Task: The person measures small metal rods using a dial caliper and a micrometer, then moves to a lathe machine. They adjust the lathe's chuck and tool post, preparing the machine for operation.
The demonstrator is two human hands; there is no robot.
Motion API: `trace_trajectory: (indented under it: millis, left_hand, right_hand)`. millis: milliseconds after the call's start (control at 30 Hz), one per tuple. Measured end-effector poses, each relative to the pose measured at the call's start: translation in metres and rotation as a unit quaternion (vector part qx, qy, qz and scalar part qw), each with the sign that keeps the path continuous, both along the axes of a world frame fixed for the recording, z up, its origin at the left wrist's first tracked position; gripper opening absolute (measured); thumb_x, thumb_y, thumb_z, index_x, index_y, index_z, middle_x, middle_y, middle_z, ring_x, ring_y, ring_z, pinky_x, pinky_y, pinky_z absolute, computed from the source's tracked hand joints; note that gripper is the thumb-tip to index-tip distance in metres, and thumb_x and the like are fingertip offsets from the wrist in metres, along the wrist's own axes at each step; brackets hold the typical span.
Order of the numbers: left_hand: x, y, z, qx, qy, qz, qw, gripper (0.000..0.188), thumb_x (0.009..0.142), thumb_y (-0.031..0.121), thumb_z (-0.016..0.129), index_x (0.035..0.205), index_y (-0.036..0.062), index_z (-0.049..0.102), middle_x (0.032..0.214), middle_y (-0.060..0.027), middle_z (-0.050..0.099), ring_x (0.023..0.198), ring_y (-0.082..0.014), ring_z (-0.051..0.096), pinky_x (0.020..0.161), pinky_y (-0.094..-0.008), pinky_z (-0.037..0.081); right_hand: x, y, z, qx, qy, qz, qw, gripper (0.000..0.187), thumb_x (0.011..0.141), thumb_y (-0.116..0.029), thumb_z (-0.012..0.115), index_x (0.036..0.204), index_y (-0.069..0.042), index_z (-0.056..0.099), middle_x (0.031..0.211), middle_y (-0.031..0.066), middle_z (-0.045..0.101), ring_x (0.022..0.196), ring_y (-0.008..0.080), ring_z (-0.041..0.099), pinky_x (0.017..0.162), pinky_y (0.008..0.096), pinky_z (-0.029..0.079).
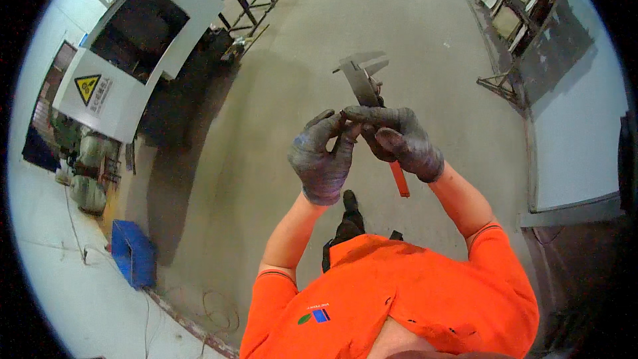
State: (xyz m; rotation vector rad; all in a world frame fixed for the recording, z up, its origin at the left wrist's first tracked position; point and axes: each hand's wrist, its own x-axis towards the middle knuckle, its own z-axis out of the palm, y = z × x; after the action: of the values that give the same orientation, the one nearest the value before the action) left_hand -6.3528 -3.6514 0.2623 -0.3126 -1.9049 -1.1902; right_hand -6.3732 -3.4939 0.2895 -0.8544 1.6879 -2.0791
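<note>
Both hands wear dirty grey work gloves and meet in front of me at mid-picture. My right hand is closed around a metal caliper. The caliper's jaws stick out beyond the fingers, pointing away from me and slightly left, with a gap between them. Below the same hand an orange-looking strip juts out, roughly in line with the caliper. My left hand has its thumb and forefinger brought together against the right fingertips. Whatever is in that pinch is too small and dark to make out.
A white machine with a dark window and a yellow warning sign stands at the left. Near it a blue crate sits by the wall. Dark metal stands are at the far left, and a rack with panels at the far right.
</note>
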Motion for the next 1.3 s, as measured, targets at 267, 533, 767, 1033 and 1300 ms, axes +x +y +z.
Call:
trace_trajectory:
  millis: [267, 533, 767, 1033, 1300]
  left_hand:
    - [-0.123, 0.005, 0.038, 0.030, 0.014, -0.072, 0.997, 0.018, 0.073, 0.011, 0.072, 0.088, 0.0028, 0.066, 0.068, -0.0089, 0.063, 0.057, -0.0129, 0.060, 0.052, -0.0253, 0.047]
    - [-0.218, 0.022, 0.065, 0.040, -0.007, -0.129, 0.991, 0.017, 0.076, 0.015, 0.071, 0.087, 0.0036, 0.067, 0.064, -0.0081, 0.063, 0.055, -0.0135, 0.060, 0.051, -0.0250, 0.046]
    - [-0.253, 0.040, 0.076, 0.018, 0.027, -0.104, 0.994, 0.015, 0.080, 0.017, 0.066, 0.088, 0.0041, 0.066, 0.065, -0.0091, 0.064, 0.056, -0.0135, 0.063, 0.051, -0.0246, 0.047]
    - [-0.255, 0.062, 0.088, -0.002, 0.019, -0.081, 0.997, 0.012, 0.084, 0.012, 0.060, 0.092, 0.0027, 0.063, 0.070, -0.0080, 0.065, 0.059, -0.0132, 0.064, 0.053, -0.0251, 0.049]
    - [-0.242, 0.077, 0.080, -0.036, 0.012, -0.075, 0.996, 0.016, 0.088, 0.014, 0.055, 0.095, 0.0009, 0.062, 0.072, -0.0087, 0.066, 0.060, -0.0133, 0.064, 0.054, -0.0256, 0.049]
  right_hand:
    - [-0.107, 0.001, 0.031, -0.045, 0.045, -0.035, 0.997, 0.038, 0.086, -0.024, 0.055, 0.121, -0.008, 0.056, 0.063, -0.0061, 0.046, 0.051, 0.0019, 0.035, 0.045, 0.0184, 0.029]
    - [-0.192, 0.018, 0.053, -0.076, 0.073, -0.049, 0.993, 0.041, 0.087, -0.029, 0.054, 0.122, -0.008, 0.054, 0.060, -0.0074, 0.039, 0.049, 0.0022, 0.032, 0.044, 0.0180, 0.025]
    - [-0.240, 0.039, 0.061, -0.059, 0.107, -0.042, 0.992, 0.038, 0.088, -0.027, 0.054, 0.120, -0.007, 0.056, 0.059, -0.0088, 0.039, 0.050, 0.0018, 0.033, 0.044, 0.0183, 0.026]
    - [-0.261, 0.060, 0.073, -0.047, 0.146, -0.017, 0.988, 0.031, 0.088, -0.015, 0.052, 0.116, -0.005, 0.058, 0.078, -0.0025, 0.059, 0.062, 0.0021, 0.044, 0.054, 0.0177, 0.039]
    - [-0.249, 0.074, 0.066, -0.083, 0.136, 0.007, 0.987, 0.031, 0.087, -0.014, 0.052, 0.116, -0.004, 0.058, 0.079, -0.0036, 0.060, 0.062, 0.0021, 0.044, 0.055, 0.0177, 0.039]
